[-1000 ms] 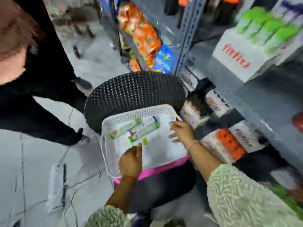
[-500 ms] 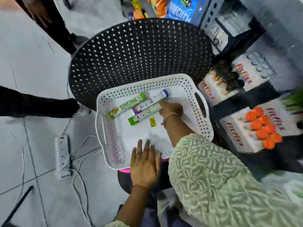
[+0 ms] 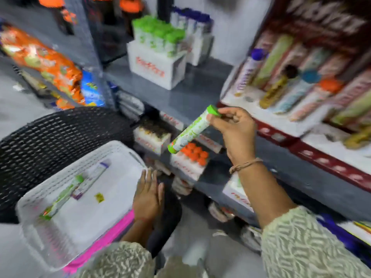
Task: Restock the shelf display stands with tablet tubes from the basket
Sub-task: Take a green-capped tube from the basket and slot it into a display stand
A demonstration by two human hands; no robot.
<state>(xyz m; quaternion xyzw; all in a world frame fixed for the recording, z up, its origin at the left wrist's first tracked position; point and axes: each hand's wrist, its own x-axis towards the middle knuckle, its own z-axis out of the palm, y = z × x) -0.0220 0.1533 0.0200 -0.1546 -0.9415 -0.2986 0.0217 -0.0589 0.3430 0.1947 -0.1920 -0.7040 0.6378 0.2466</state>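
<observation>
My right hand point(image 3: 233, 129) holds a green-capped tablet tube point(image 3: 190, 131) by its cap end, tilted, in the air in front of the shelves. My left hand point(image 3: 148, 195) rests flat with fingers apart against the right rim of the white basket point(image 3: 30, 221). Two tubes still lie in the basket: a green-capped tube point(image 3: 62, 197) and a purple-capped tube point(image 3: 90, 181). A white display stand with green-capped tubes point(image 3: 158, 47) sits on the upper shelf. A stand of orange-capped tubes point(image 3: 190, 159) sits on a lower shelf under the held tube.
The basket sits on a black perforated chair point(image 3: 60, 137) over a pink edge point(image 3: 104, 241). A red tray of lying tubes point(image 3: 301, 87) fills the right shelf. Orange snack bags point(image 3: 44, 63) hang at left. A grey shelf post point(image 3: 88, 47) stands between.
My right hand has lifted a green-capped tube out of the basket and raised it toward the shelves. My view has swung up from the basket to the shelf. The left hand stays at the basket's edge.
</observation>
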